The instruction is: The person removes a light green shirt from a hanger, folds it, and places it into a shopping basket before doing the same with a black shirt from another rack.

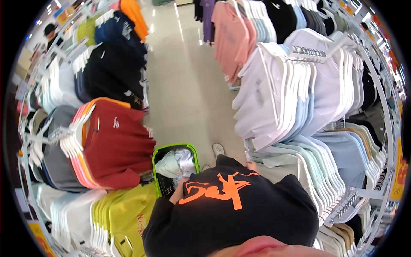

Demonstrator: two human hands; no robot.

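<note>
My left hand (179, 190) is at the near right side of a black shopping basket (156, 185) with a bright green rim. Its fingers look closed, but the black T-shirt (222, 222) I wear partly covers them, so what they grip cannot be made out. Inside the basket lie crumpled pale green and white clothes (171, 163). On the other side, my right hand (251, 165) pinches the edge of a pale grey-green shirt (274, 160) hanging on the right rack. A small white tag (247, 155) hangs just above those fingers.
Racks of shirts on white hangers line both sides, with a dark red shirt (117, 141) and yellow-green shirts (132, 210) at left. Lavender shirts (261, 94) hang at right. A tiled aisle (182, 85) runs ahead between them. My shoe (218, 150) shows below. A person (51, 36) stands far left.
</note>
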